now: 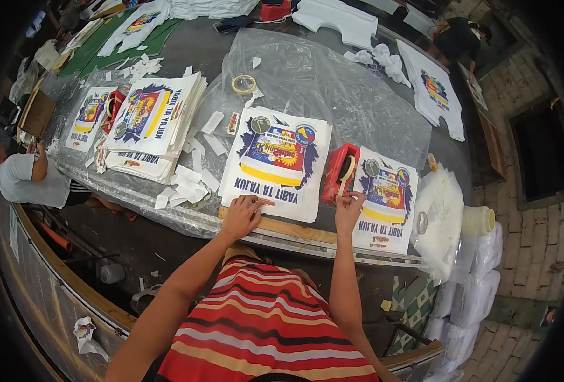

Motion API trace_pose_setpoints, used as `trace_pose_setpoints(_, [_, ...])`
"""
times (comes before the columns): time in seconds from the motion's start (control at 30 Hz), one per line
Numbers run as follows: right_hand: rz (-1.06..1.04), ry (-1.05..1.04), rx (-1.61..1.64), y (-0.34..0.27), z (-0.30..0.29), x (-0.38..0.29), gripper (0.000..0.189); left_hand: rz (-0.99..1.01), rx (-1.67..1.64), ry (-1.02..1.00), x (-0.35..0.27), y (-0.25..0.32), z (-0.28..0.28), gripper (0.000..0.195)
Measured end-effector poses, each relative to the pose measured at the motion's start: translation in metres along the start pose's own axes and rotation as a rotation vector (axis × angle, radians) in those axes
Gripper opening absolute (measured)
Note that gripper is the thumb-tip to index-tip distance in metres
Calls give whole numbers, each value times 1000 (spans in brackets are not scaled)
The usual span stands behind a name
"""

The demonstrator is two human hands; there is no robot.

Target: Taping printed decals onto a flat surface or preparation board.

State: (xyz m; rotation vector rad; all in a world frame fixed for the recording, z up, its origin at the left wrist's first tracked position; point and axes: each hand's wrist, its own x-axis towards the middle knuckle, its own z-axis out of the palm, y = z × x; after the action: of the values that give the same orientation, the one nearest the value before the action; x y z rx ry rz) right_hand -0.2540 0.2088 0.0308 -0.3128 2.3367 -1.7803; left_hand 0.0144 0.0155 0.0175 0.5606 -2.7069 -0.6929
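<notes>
A stack of printed white sheets (276, 164) with a colourful logo lies in front of me, its lettering upside down from here. My left hand (241, 215) rests on the stack's near edge, fingers bent beside a small red printed mark. Whether it grips anything is hidden under the fingers. To the right stands a red tape dispenser (333, 173) holding a roll of cream tape (346, 168). At its near end, my right hand (350, 210) pinches the strip of tape between thumb and fingers. A second printed sheet or stack (386, 200) lies right of the dispenser.
A wooden strip (296, 230) runs along the table's near edge. Cut white paper pieces (189, 184) and a taller printed stack (143, 114) are at left. A loose tape roll (243, 84) lies on clear plastic sheeting (372, 90). Two other people (33, 176) work nearby.
</notes>
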Motion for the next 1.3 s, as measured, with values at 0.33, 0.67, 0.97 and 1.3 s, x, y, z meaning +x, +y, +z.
trace_pose_setpoints(0.33, [-240, -395, -329, 2, 0, -42, 41, 37, 47, 35, 1, -1, -5, 42])
trace_pose_setpoints(0.67, [-219, -1130, -499, -27, 113, -47, 29, 3, 95, 10, -4, -5, -2, 34])
trace_pose_setpoints(0.97, [-415, -970, -831, -12, 137, -43, 38, -4, 84, -17, -5, -9, -3, 38])
trace_pose_setpoints(1.3, [-266, -636, -500, -37, 51, -12, 26, -15, 77, -10, -4, -5, -7, 43])
